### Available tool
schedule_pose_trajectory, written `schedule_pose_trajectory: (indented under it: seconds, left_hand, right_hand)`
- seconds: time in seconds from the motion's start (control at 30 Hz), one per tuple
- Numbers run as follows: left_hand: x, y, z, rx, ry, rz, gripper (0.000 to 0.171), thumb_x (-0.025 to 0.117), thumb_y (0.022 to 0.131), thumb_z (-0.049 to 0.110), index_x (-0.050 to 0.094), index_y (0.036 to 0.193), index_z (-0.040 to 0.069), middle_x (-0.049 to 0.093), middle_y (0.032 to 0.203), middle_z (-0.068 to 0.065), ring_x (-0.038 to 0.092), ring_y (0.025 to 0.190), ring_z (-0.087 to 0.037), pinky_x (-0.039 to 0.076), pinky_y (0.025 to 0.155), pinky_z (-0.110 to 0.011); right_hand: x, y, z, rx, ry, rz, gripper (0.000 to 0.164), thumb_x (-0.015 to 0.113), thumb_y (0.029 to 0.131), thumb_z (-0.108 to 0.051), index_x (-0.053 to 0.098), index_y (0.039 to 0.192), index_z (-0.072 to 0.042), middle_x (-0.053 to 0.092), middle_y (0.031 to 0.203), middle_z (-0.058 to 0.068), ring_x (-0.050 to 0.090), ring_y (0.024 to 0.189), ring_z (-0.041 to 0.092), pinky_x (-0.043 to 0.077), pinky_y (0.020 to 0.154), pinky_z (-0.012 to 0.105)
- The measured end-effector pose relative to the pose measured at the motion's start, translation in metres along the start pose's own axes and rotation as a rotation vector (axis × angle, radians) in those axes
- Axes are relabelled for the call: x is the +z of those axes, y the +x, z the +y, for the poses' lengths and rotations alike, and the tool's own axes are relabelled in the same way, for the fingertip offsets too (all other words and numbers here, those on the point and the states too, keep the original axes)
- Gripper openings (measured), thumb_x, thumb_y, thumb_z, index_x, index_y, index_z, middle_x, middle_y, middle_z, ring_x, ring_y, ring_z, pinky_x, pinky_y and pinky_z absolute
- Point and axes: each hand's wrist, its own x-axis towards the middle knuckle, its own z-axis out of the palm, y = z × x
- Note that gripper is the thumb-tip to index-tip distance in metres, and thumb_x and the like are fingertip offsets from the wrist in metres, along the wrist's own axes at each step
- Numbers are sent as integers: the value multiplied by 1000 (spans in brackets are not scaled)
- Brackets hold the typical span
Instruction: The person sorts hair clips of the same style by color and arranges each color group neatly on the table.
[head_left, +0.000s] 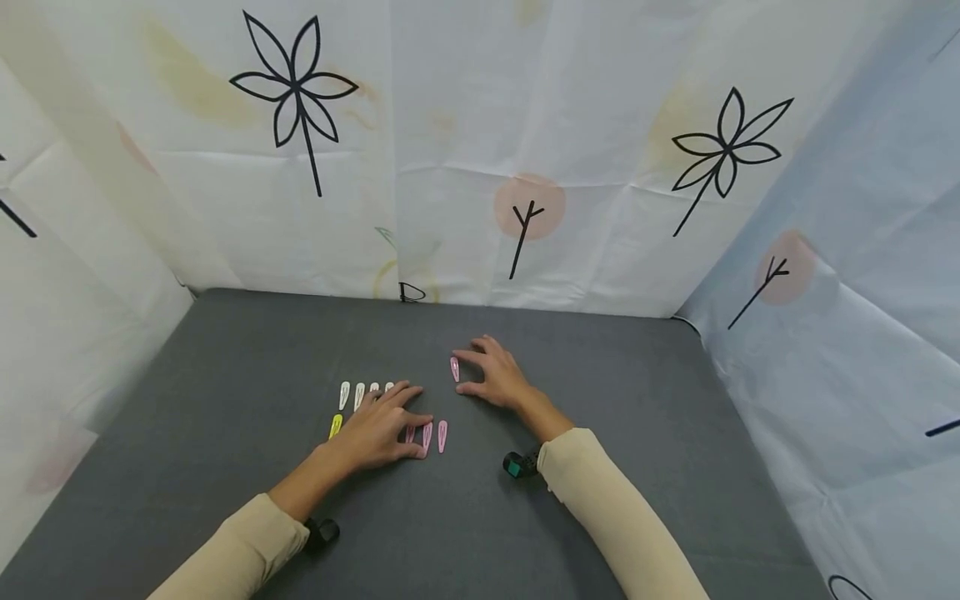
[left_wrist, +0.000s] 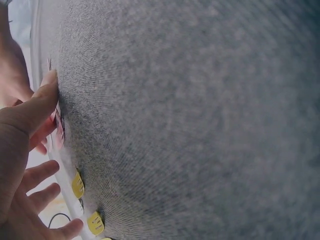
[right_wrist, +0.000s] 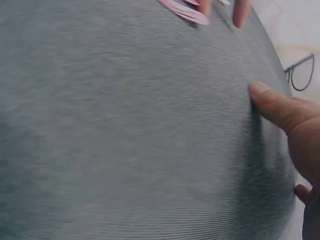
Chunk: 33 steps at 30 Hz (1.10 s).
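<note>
Snap hair clips lie in rows on the grey table. My left hand (head_left: 378, 427) holds a pink hair clip (head_left: 427, 437) end to end between thumb and index finger, its other fingers spread over the clips behind. A second pink clip (head_left: 442, 436) lies just right of it, also visible in the right wrist view (right_wrist: 185, 12). Farther back, my right hand (head_left: 495, 375) has thumb and index finger apart around the two ends of a lone pink clip (head_left: 454, 369). In the right wrist view, the right thumb (right_wrist: 270, 100) is down at the cloth.
White clips (head_left: 344, 395) form the back row, partly hidden by the left hand. A yellow clip (head_left: 335, 426) lies left of that hand; more yellow clips (left_wrist: 96, 223) show in the left wrist view. Patterned white sheets (head_left: 465, 167) hang around the grey table (head_left: 420, 533).
</note>
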Motion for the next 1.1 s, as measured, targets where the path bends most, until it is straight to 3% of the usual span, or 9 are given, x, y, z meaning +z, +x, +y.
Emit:
schedule_pose_trajectory:
  seconds: [0.27,0.8,1.1]
  left_hand:
    - [-1,2,3,3,-10,-9,54,79,81,47,72,125,17,48,147,-19,36,141,-41,31,101,-71]
    - [2,1,2,16,9,4,54,80,80,48,73,124,18,48,146,-19,38,140,-40,34,100,-69]
    - [2,0,1,11,15,2,54,80,80,47,73,124,17,49,146,-19,39,139,-39,35,100,-68]
  right_hand:
    - [-8,12,3,20,-36,-106,64,76,88,-41,54,145,-24,36,155,16,18,149,37,24,112,61]
    - [-10,11,-1,-10,-19,-66,50,79,87,-32,66,133,-18,47,147,16,26,146,39,29,109,62]
    - [-16,-15,-6,-104,36,-43,50,79,87,-28,65,132,-11,51,142,17,30,144,37,29,108,65]
